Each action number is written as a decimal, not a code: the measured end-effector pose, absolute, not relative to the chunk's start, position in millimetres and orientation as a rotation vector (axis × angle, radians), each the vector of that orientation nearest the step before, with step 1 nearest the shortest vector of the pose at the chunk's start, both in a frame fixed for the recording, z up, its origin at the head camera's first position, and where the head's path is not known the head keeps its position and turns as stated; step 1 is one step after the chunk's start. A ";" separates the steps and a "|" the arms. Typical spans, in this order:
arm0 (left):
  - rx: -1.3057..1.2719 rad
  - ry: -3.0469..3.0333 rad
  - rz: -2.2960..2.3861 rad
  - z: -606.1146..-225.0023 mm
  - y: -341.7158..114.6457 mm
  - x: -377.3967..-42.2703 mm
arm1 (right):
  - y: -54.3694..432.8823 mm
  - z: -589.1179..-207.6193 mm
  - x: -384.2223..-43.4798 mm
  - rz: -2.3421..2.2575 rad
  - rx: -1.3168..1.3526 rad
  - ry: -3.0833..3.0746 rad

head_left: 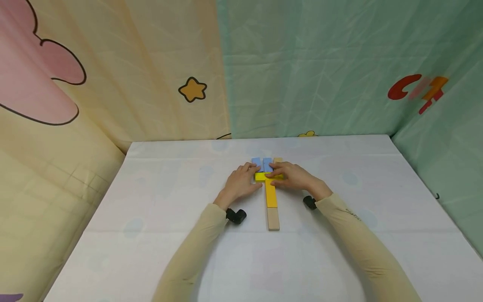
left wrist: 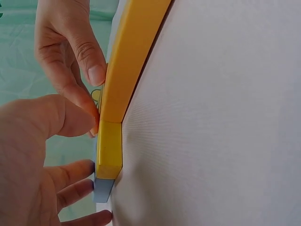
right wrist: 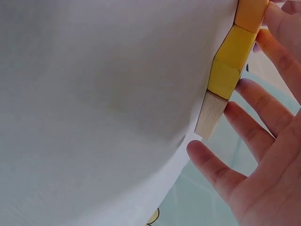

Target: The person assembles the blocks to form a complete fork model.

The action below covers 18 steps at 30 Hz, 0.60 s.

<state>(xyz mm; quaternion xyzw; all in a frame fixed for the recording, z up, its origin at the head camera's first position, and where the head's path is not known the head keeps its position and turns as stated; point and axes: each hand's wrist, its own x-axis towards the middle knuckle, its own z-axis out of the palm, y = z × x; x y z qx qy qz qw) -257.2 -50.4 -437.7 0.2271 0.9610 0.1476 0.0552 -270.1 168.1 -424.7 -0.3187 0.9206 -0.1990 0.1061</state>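
Flat blocks lie joined in a T-like layout on the table. Two blue blocks [head_left: 255,161] and a plain wooden block [head_left: 278,160] stand side by side along the far edge of a yellow crosswise block [head_left: 259,177]. Below it runs an orange-yellow block [head_left: 271,195], then another plain wooden block [head_left: 273,219]. My left hand [head_left: 240,182] is at the left end, its fingertips at the blue and yellow blocks. From the right, my right hand [head_left: 296,176] rests spread fingertips on the yellow, blue and wooden blocks. Neither hand is curled round a block.
A white cloth covers the table [head_left: 151,251]. Behind it hang a yellow curtain [head_left: 151,84] and a green curtain [head_left: 302,75] with printed shapes. Black wrist cameras [head_left: 236,216] sit under both wrists, close to the tabletop.
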 end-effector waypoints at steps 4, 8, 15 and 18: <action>0.677 2.922 0.448 -435.7 -49.4 -257.9 | 166.8 -423.8 -269.7 -0.587 -0.957 2.710; 0.673 2.939 0.413 -435.0 -46.6 -259.6 | 166.4 -422.9 -269.2 -0.607 -0.958 2.698; 0.666 2.965 0.415 -435.1 -43.8 -260.5 | 165.7 -421.5 -269.1 -0.609 -0.953 2.688; 0.662 2.970 0.416 -435.5 -43.6 -260.5 | 165.6 -420.7 -269.0 -0.615 -0.953 2.688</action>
